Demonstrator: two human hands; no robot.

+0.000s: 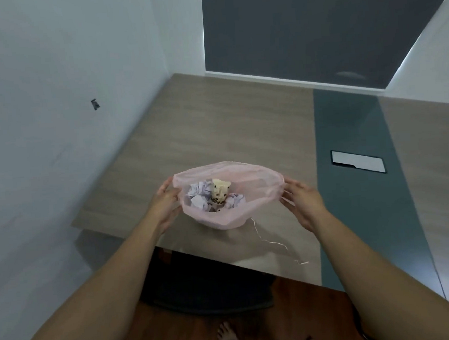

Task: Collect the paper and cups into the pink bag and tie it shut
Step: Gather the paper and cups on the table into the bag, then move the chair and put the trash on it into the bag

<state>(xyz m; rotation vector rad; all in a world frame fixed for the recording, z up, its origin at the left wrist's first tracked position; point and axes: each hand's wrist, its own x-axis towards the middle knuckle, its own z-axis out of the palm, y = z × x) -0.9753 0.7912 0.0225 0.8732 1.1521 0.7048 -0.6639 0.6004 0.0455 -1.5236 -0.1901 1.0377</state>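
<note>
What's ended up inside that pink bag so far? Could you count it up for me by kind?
Inside the thin pink plastic bag, held open at its rim by the left hand and right hand:
Crumpled white paper balls: 4 ()
Cream paper cup with dark dots: 1
Total: 5 visible; anything buried underneath cannot be seen.

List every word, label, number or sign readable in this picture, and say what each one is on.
None can be read.
Cup in the pink bag: a printed pattern with dark dots, no legible letters.
Crumpled paper in the bag: faint purplish marks, too blurred to read.
Dark mark on the wall: a small shape, not text.
Grey panel set in the table: blank.
</note>
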